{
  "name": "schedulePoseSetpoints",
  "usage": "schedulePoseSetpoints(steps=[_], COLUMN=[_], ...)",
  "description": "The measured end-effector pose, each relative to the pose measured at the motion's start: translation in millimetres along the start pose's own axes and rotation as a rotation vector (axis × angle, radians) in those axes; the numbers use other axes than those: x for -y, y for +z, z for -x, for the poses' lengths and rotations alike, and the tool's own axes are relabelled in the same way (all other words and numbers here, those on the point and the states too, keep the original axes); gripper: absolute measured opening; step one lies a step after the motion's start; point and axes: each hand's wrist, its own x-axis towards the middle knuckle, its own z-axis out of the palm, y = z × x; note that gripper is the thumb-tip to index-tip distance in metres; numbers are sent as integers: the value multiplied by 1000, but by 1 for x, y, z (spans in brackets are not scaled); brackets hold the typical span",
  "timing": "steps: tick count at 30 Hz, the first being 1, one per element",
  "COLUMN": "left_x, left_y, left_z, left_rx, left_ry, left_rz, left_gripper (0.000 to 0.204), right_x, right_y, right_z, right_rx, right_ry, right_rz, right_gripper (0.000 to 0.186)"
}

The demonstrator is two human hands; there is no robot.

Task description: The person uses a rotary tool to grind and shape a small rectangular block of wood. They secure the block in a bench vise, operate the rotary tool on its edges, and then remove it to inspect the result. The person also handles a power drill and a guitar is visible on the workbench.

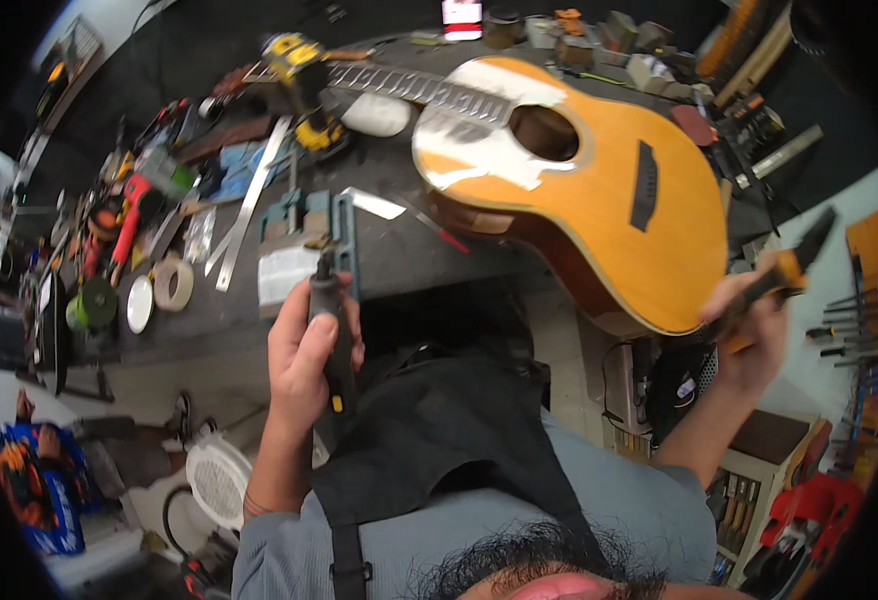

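Near, at the bench edge: left hand (304, 360) wrapped tight around a slim black rotary tool (329, 335), fingers closed on its body, tip pointing up and away toward a small blue vise (304, 225) just beyond it. Left forearm rises from the lower edge, wrist nearly straight. Right hand (749, 335) reaches out to the side, arm bent at the elbow, fingers clamped on orange-handled pliers (784, 265) with dark jaws pointing up and right; the hand sits just beside the lower rim of an acoustic guitar (599, 180). Guitar lies face up on the dark workbench (399, 255), body overhanging the near edge, neck running back left; pale patches cover its upper top around the sound hole. Farther left: rolls of tape (172, 283), a long metal ruler (254, 200), a yellow drill (304, 85) across the neck. Small boxes stand along the far edge; contents too small to tell.
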Motion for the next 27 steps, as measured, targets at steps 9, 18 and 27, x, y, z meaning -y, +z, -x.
schedulePoseSetpoints(steps=[9,18,27], left_x=[-2,4,-2], left_y=[-51,-59,-62], left_z=[66,87,74], left_rx=[-192,-304,-187], left_ry=[-133,-267,-238], left_rz=[-167,-367,-754], left_gripper=[48,46,49], right_x=[-150,-168,-168], right_y=[228,279,290], right_z=[8,-3,3], right_rx=[807,1125,1105], right_ry=[807,526,387], right_rz=[-157,309,471], right_gripper=[43,16,22])
